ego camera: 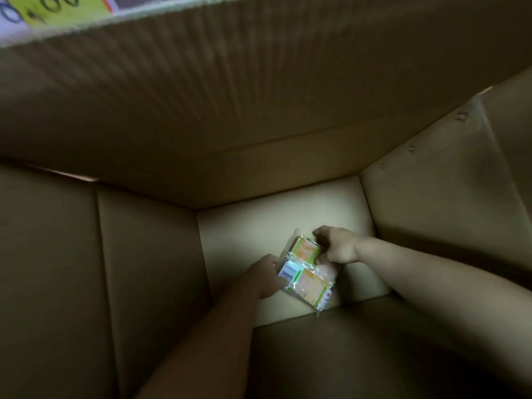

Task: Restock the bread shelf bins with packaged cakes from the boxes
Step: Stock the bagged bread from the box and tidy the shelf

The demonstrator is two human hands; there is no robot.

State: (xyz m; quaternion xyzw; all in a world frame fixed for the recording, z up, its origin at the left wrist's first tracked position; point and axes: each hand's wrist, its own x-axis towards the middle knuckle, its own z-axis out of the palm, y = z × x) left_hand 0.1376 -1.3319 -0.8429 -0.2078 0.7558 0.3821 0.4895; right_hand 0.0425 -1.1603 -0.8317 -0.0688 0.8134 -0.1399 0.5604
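Left hand and right hand grip packaged cakes, lower centre
Likely light, soft, slippery film; hold the sides, never squeeze

Dim light, yellow sign with black handwriting, top left

Colour reference
Box plain brown; packaged cakes orange-yellow, green-edged, white barcode label; sign at 11 o'clock yellow with black handwriting.

Yellow card with dark handwritten figures, top left corner, blurred
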